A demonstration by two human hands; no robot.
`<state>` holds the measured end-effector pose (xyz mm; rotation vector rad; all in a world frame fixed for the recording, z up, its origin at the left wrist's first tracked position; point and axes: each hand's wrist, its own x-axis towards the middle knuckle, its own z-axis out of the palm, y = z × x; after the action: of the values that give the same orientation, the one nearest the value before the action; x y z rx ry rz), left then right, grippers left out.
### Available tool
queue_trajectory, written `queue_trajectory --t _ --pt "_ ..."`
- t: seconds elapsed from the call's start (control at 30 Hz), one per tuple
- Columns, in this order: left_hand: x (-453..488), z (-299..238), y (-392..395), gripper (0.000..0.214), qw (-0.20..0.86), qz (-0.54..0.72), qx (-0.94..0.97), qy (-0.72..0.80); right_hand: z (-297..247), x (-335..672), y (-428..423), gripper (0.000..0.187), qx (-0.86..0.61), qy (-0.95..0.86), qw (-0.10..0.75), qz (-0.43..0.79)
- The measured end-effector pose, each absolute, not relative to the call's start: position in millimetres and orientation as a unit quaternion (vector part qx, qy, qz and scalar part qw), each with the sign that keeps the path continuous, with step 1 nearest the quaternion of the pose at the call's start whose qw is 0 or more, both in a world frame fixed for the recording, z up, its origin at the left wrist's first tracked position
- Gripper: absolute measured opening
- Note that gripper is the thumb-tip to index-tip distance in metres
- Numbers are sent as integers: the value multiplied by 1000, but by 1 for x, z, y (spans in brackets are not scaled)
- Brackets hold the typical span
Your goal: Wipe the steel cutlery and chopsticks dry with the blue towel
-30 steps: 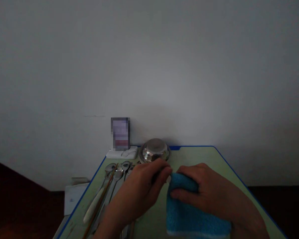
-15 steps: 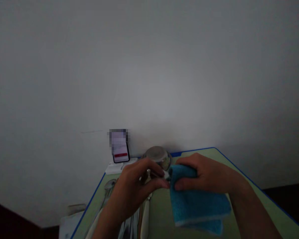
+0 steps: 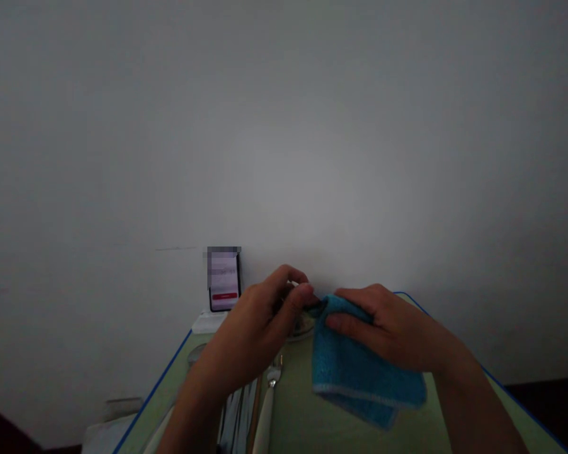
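Observation:
My left hand (image 3: 260, 328) is raised over the green table (image 3: 303, 416), fingers pinched closed on a small utensil that I cannot make out; its far end goes into the cloth. My right hand (image 3: 388, 328) grips a folded blue cloth (image 3: 355, 372), wrapped round that hidden end. The two hands meet in front of a steel bowl (image 3: 300, 326), which is mostly hidden behind them. Several pieces of cutlery (image 3: 260, 410) lie on the table below my left wrist.
A phone (image 3: 224, 279) stands upright on a white base (image 3: 208, 323) at the table's back left, against the grey wall. The table has a blue edge (image 3: 151, 394). A pale object (image 3: 108, 429) sits lower left off the table.
Both hands have lifted and moved toward the wall, with the cloth still round the utensil. The view tilted up, so less of the table and cutlery shows, and the bowl is now largely covered.

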<state>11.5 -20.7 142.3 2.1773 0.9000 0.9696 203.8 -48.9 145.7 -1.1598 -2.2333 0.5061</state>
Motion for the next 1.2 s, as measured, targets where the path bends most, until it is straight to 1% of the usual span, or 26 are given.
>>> queue_trajectory --t 0.13,0.23,0.4,0.53,0.63,0.73,0.9,1.07,1.2 --pt "1 134 -20 23 340 299 837 308 141 209 -45 30 -422 -840 249 234" --pt "0 132 -22 24 337 260 845 322 139 210 -41 31 -415 -840 238 255" --pt "12 132 -28 24 245 253 872 340 138 203 -38 29 -383 -846 236 287" --pt "15 130 -28 25 166 261 885 347 137 196 -40 26 -397 -841 248 271" --pt "13 130 -24 30 141 277 878 365 136 193 -40 26 -393 -838 259 275" --pt "10 127 -13 36 179 299 858 377 134 195 -36 25 -400 -834 254 284" --pt "3 116 3 39 250 334 808 415 125 205 -28 32 -437 -832 228 257" --pt "11 108 1 38 268 335 812 397 123 208 -27 36 -442 -825 210 284" --pt "27 106 -5 43 261 312 842 354 125 206 -29 36 -427 -831 193 302"
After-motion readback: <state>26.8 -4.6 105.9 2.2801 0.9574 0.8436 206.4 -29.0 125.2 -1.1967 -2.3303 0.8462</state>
